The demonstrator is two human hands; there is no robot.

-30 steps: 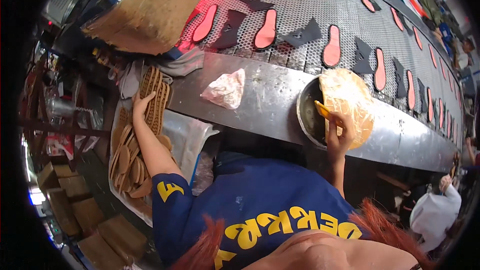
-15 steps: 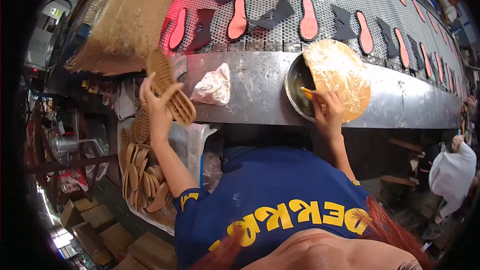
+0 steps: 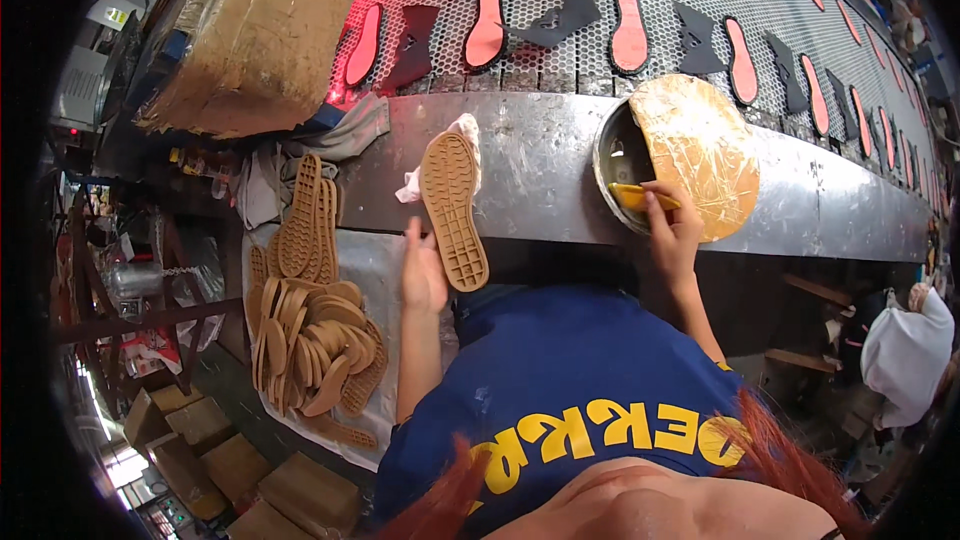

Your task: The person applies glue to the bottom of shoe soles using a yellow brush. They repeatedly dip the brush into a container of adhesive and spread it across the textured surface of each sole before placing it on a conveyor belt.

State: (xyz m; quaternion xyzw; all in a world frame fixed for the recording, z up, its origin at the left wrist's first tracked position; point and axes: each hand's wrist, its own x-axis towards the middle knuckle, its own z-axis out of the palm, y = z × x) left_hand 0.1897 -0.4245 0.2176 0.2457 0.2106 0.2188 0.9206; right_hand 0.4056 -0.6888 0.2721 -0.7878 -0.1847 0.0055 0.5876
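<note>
A brown ridged shoe sole (image 3: 455, 205) lies over a crumpled white cloth (image 3: 468, 130), its near end reaching past the metal table's edge. My left hand (image 3: 424, 275) is at the sole's left edge, palm up with fingers stretched out; part of it is hidden by the sole. My right hand (image 3: 674, 235) pinches a flat yellow tool (image 3: 632, 197), whose kind I cannot make out. It is tilted over a round pan (image 3: 606, 175) of dark greenish liquid. A round tan lid (image 3: 705, 155) covers the pan's right part.
Left of me, several brown soles (image 3: 310, 340) lie heaped on a pale sheet (image 3: 395, 265). Beyond the metal ledge (image 3: 540, 160), a mesh conveyor (image 3: 540, 75) carries pink insoles (image 3: 487, 28) and black cut pieces (image 3: 560, 20). Cardboard (image 3: 260, 30) stands at far left, grey fabric (image 3: 345, 135) below it.
My left hand has brought the sole rightward onto the cloth and loosened its fingers. The yellow tool has turned flatter above the pan, still in my right hand.
</note>
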